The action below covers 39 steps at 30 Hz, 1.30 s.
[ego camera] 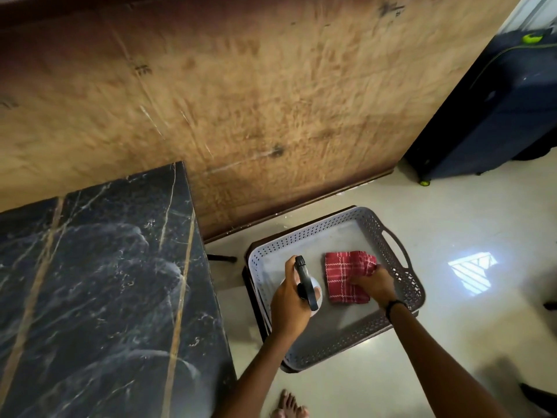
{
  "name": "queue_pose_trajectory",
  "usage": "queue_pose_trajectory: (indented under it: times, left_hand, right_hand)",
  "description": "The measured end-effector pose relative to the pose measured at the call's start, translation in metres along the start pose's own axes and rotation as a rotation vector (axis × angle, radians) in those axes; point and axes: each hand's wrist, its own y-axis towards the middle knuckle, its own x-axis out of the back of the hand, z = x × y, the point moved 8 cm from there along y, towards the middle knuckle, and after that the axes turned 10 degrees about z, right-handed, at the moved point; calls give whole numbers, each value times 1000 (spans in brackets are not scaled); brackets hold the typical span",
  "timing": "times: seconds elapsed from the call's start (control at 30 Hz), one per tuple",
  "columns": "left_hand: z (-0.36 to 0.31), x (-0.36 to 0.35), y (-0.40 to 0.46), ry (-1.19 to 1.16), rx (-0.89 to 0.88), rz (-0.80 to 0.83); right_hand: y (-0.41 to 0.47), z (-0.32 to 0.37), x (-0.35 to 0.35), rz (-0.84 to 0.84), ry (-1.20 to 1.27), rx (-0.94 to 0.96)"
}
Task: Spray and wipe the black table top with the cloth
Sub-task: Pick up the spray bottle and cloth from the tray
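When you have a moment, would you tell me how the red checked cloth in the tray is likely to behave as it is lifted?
The red checked cloth will probably go floppy and drape, since it already bunches under the right hand. It lies folded, so it may unfold when raised. It looks thin, so likely light; it should leave the grey tray unmoved.

Warm, fairly dim indoor light is falling across the frame, brighter at right. A striped patch of window light [471, 274] is glaring on the pale floor [452, 206] at right of centre. The black table top [99, 282] at lower left is giving back a soft bluish sheen. The brown wall [241, 101] is smearing with motion blur — straight edges are bowing toward the corners. The upper left is darkening.
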Motion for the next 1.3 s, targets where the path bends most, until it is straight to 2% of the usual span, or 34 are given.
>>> queue_pose_trajectory:
  times: [0.13,0.3,0.37,0.43,0.53,0.63,0.77,0.9,1.1,1.3]
  left_hand:
    - [-12,6,-2,6,-22,-7]
    - [-40,15,-10,89,-179,98]
    - [-57,29,-24,14,-220,162]
    - [-76,55,-48,-137,-252,160]
    - [-101,106,-99,-188,-344,48]
    - [-96,156,-151,-283,-366,-38]
    - [-59,220,-233,-367,-347,-166]
    - [12,274,-317,-512,-229,-294]
    - [139,343,-432,-554,-26,-434]
    - [232,401,-506,-465,141,-457]
  right_hand:
    - [-12,13,-6,86,-54,109]
    - [-62,50,5,75,-24,273]
    - [-92,66,13,67,75,336]
    - [-128,82,19,66,198,384]
    - [-186,107,12,108,315,455]
    - [-245,130,-18,192,392,514]
    - [-307,133,-94,326,407,517]
    - [-359,121,-199,469,338,502]
    - [-436,101,-353,635,228,461]
    - [-499,106,-485,735,119,446]
